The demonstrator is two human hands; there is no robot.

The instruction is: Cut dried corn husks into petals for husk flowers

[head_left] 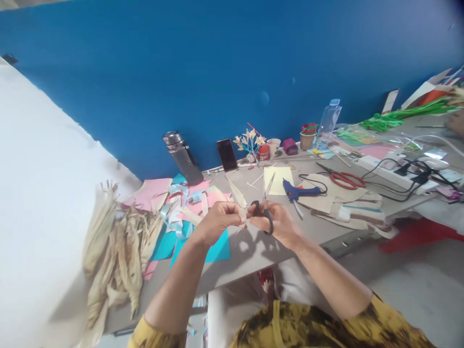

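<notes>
1. At center frame, the left hand (219,223) has its fingers pinched together on a small pale strip (243,213); the right hand (281,224) curls its fingers around black-handled scissors (268,223), blades pointing away.
2. A light, steady pinch would probably serve best, blade tips kept clear of skin.
3. Below, the gray counter (250,261) carries a blue glue gun (300,191) right of center and dried corn husks (126,256) lower left; a blue wall (232,72) fills the top.

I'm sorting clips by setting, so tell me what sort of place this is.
Probably a craft workspace: a blue glue gun lies on the table, the right hand holds black-handled scissors, and dried, husk-like leaves are heaped at the table's left end.
</notes>
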